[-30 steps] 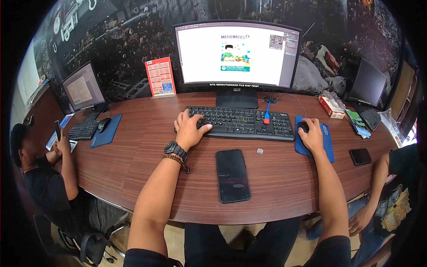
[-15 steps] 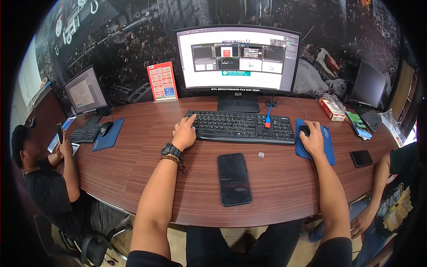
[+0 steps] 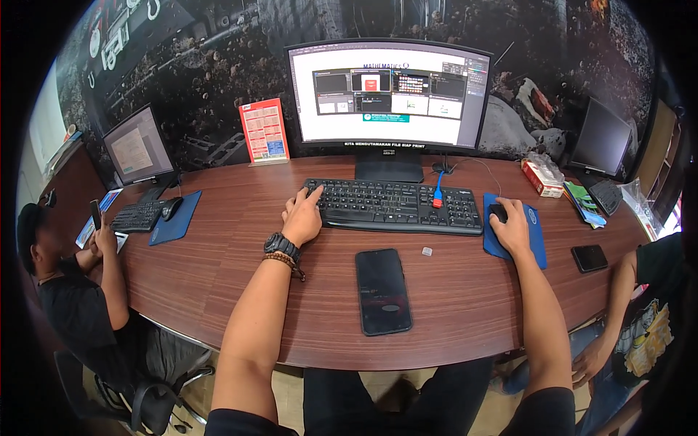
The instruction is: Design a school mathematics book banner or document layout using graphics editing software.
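Observation:
My left hand point(image 3: 300, 218) rests on the left end of a black keyboard point(image 3: 385, 218), fingers spread over the keys, holding nothing. A dark watch and a beaded bracelet circle that wrist. On the right, my right hand point(image 3: 511, 225) is wrapped over a black computer mouse point(image 3: 499, 212), partly hidden under the fingers, on a blue mouse pad point(image 3: 536, 236). Behind the keyboard stands a wide monitor point(image 3: 305, 102) showing a grid of small window previews over a document. A blue cable with a red end point(image 3: 438, 196) lies across the keyboard's right part.
A black phone point(image 3: 384, 291) lies before me, with a small grey-white piece point(image 3: 427, 251) near it. A red desk calendar point(image 3: 264, 131) stands left of the monitor. One person point(image 3: 80, 291) sits at left holding a phone; another point(image 3: 651, 305) sits at right near a dark phone point(image 3: 590, 259).
Both hands stay in place on the keyboard and the mouse. The view has shifted very slightly; nothing else has visibly moved.

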